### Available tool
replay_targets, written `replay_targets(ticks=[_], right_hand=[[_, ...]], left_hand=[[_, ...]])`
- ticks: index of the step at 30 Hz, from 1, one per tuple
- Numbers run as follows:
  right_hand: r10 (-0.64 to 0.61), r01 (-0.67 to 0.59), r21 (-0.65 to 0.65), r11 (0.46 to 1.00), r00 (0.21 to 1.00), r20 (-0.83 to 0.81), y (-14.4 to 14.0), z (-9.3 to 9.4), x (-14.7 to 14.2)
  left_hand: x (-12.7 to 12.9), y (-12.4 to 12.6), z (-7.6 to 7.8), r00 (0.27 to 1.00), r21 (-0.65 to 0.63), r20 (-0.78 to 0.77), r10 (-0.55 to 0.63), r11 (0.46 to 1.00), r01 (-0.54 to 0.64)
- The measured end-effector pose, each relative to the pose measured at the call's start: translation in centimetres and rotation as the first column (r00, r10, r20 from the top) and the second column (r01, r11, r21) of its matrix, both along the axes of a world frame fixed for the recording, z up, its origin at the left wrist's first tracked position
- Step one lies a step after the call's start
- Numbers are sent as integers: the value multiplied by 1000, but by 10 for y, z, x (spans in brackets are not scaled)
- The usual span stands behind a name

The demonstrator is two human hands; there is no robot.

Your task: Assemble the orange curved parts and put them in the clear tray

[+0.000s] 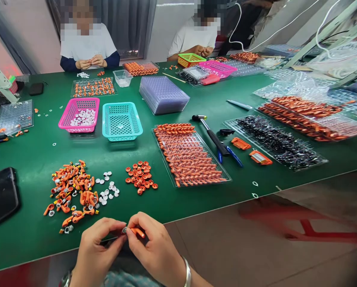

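Small orange plastic clip (137, 231) with silvery ring end, pinched between left hand (96, 249) and right hand (156, 247) fingertips, grip clamped.

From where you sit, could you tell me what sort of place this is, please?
Most likely a small-parts assembly workshop. On the green table lie piles of orange parts and filled plastic trays, and two other people work opposite. Both hands pinch one orange piece.

Small assembly workshop: green worktable (196, 99) carrying trays of orange parts (190, 157), plastic baskets (122, 120); two co-workers (87, 44) sitting opposite, assembling.
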State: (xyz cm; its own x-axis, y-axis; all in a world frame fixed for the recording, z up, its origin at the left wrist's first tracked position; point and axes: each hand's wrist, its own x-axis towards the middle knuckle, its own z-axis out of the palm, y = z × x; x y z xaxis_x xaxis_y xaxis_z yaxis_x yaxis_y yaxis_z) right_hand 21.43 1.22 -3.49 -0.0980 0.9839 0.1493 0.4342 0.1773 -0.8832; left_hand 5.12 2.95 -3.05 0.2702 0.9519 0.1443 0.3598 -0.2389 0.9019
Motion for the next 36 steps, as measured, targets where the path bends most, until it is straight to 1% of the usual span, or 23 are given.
replay_targets(ticks=[3,10,14,16,20,23,25,27,28,32,36], right_hand=[[2,-2,9,1000,1000,15,-1,-1,0],[-10,7,70,998,999,35,-4,-2,-2],[-15,14,89,996,1000,6,-5,-3,-4],[-2,3,51,999,1000,-23,-6,-2,-3],[51,-73,-121,990,984,-172,-5,1,1],[63,-170,-263,950,926,-373,0,5,7],[89,-282,-324,903,860,-502,4,9,11],[122,-374,-343,862,808,-576,8,11,14],[131,-397,-347,850,796,-591,9,12,15],[112,-387,-363,848,799,-591,9,12,13],[63,-389,-382,838,765,-641,5,7,6]], left_hand=[[0,0,0,1000,24,-15,-7,1000,8],[0,0,3,999,38,-37,0,999,1],[1,0,7,1000,110,-21,-6,994,9],[1,0,8,1000,151,-14,-14,988,16],[1,-1,10,999,188,-8,-43,981,44],[0,-2,11,995,188,-3,-98,977,96],[-1,-3,12,991,196,-7,-132,972,131],[-2,-4,13,988,219,-24,-150,964,152],[-2,-5,14,988,234,-37,-152,960,157],[-2,-7,16,983,286,-90,-163,941,182],[-2,-8,17,979,298,-93,-179,934,199]])
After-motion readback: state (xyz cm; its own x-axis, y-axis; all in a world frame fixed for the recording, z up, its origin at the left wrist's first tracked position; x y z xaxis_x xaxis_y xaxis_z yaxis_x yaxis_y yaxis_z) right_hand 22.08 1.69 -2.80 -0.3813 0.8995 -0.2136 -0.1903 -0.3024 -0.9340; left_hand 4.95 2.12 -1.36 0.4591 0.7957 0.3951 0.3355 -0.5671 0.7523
